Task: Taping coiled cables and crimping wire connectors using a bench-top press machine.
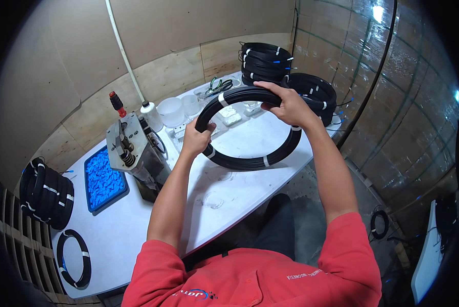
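Observation:
Both my hands hold up a coil of black cable above the white table. White bands of tape wrap the coil in several places. My left hand closes round its left side, and my right hand grips it at the upper right. Behind the coil lie small clear trays, one with white pieces in it. Just left of my left forearm stands a metal hand press with a red-and-black handle.
A blue tray of small blue parts sits beside the press. Stacked black coils stand at the back, at the right and at the far left. One coil lies at the table's left end. Clear tubs and pliers are near the wall.

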The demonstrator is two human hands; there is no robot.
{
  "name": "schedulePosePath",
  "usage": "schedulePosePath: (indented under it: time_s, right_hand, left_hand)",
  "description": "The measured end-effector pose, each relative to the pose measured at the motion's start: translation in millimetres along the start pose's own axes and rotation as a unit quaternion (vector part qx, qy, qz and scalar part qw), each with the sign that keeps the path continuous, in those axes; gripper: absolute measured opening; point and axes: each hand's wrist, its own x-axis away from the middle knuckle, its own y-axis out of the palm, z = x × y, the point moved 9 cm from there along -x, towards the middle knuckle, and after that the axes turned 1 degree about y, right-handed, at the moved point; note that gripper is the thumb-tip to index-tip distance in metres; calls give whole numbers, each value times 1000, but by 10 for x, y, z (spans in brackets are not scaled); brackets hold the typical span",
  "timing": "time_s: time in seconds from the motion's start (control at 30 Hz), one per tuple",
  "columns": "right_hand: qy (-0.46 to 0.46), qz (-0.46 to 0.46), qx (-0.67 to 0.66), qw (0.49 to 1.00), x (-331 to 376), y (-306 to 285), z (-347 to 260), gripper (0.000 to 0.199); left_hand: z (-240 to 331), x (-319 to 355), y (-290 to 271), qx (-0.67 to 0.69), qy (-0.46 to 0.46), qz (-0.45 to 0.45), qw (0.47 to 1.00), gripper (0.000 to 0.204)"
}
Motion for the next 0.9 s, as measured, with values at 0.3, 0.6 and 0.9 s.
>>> schedulePosePath:
  time_s: [0.3,0.6,0.9]
  right_hand:
    - [-14,49,9,999,437,106,110,89]
    - [-105,31,147,983,212,109,-254,75]
    - [-62,97,131,985,257,-48,-3,62]
  left_hand:
    - [1598,-109,536,-394,68,-143,905,35]
    - [1687,-212,915,-439,142,-201,864,43]
    - [711,71,140,-275,31,-118,954,50]
